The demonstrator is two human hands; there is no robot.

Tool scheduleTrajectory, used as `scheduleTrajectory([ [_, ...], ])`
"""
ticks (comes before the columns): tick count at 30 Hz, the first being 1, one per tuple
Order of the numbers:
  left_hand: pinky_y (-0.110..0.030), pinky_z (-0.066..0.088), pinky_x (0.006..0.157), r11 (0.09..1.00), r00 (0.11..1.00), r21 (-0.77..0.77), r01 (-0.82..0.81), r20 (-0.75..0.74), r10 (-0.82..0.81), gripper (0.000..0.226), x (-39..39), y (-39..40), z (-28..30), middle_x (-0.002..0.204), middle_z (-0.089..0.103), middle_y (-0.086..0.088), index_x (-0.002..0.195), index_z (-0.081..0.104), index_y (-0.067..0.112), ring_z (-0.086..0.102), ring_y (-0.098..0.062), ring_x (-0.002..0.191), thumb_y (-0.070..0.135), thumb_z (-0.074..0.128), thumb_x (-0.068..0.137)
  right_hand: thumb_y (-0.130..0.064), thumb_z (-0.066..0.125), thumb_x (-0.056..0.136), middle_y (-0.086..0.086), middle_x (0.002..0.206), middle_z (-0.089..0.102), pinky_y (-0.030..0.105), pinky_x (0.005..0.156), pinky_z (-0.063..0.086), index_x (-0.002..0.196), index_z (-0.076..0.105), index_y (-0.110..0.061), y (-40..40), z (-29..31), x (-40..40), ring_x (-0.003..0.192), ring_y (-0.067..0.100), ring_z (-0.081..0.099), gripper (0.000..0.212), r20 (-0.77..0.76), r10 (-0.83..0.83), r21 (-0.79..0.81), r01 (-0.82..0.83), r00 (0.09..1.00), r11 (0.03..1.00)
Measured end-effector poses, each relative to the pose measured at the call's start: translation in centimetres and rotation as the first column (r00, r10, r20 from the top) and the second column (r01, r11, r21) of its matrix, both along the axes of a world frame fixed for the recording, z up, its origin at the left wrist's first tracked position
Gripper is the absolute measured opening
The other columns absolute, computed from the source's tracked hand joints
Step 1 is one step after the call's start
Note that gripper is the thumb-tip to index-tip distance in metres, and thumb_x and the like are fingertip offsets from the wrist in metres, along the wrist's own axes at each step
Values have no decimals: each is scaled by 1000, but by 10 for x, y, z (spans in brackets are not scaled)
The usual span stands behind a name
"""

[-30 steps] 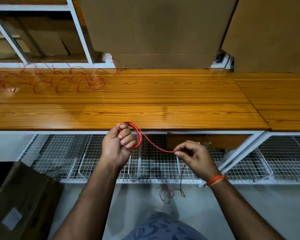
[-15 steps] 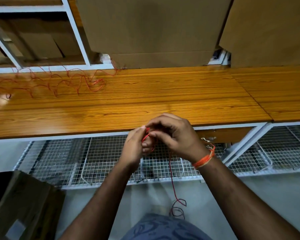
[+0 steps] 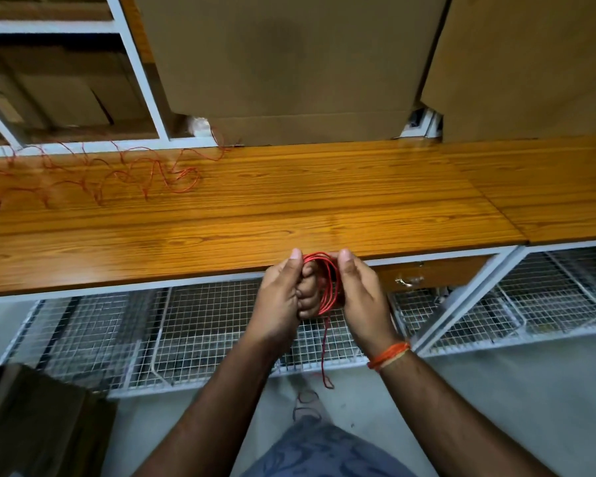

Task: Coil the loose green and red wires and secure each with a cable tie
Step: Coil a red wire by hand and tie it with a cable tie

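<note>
Boxes: big cardboard boxes (image 3: 289, 60) fill the upper middle and upper right of the frame, standing at the back of the table.
Table: wooden table (image 3: 289, 208) runs across the middle of the frame.
Racks: wire racks (image 3: 200, 325) sit under the table, lower middle.
Loose wire: tangled red wire (image 3: 124, 170) lies on the table at upper left, well apart from the hands.
Left hand: left hand (image 3: 279, 301), centre frame just below the table edge, fingers curled round the coil.
Right hand: right hand (image 3: 362, 294) grips the coil's other side; orange band (image 3: 389, 354) on its wrist.
Coil: red wire coil (image 3: 326, 284) held between both hands, one end (image 3: 324, 352) hanging down toward the floor.
</note>
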State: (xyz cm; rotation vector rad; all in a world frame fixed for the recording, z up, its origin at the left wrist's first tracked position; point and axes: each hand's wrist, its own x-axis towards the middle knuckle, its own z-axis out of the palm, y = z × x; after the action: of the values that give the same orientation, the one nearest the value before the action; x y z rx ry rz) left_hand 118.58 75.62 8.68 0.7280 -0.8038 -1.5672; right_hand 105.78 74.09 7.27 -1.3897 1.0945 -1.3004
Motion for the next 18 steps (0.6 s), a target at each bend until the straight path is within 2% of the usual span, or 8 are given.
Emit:
scheduleTrajectory([
  [3, -18, 18, 39, 1000, 999, 12, -12, 49, 11, 35, -12, 1, -3, 51, 29, 8, 80, 45, 17, 23, -3, 39, 41, 37, 104, -75, 37, 95, 17, 89, 70, 60, 80, 55, 93, 66, -15, 2, -6, 3, 89, 40, 67, 67, -36, -136, 11, 137, 990, 991],
  [8, -19, 19, 39, 999, 998, 29, 32, 53, -34, 36, -23, -3, -7, 52, 28, 7, 81, 47, 17, 22, -4, 41, 45, 39, 103, -76, 32, 95, 8, 72, 69, 58, 62, 56, 82, 64, -20, -3, -13, 7, 69, 32, 69, 65, -140, -246, 14, 251, 959, 968],
  [13, -24, 32, 47, 993, 992, 91, 72, 95, -80, 37, -39, -9, -10, 53, 37, 3, 85, 57, 8, 34, -10, 44, 35, 41, 106, -68, 28, 102, 5, 61, 63, 50, 49, 51, 77, 56, -20, -14, -20, -23, 55, 28, 64, 61, -287, -319, -98, 303, 903, 948],
  [15, -26, 35, 49, 972, 989, 190, 142, 13, -147, 39, -44, -14, -6, 52, 40, 1, 84, 60, 5, 37, -12, 44, 34, 42, 103, -62, 27, 104, 5, 59, 59, 47, 48, 48, 75, 55, -18, -18, -19, -37, 54, 26, 60, 59, -359, -338, -169, 295, 870, 940],
  [18, -25, 38, 48, 911, 956, 309, 275, -188, -225, 54, -53, -23, -1, 47, 37, 3, 82, 62, 3, 36, -12, 40, 41, 31, 106, -55, 27, 105, 3, 59, 55, 42, 47, 43, 75, 54, -19, -24, -14, -59, 53, 22, 55, 54, -437, -330, -251, 238, 837, 938],
])
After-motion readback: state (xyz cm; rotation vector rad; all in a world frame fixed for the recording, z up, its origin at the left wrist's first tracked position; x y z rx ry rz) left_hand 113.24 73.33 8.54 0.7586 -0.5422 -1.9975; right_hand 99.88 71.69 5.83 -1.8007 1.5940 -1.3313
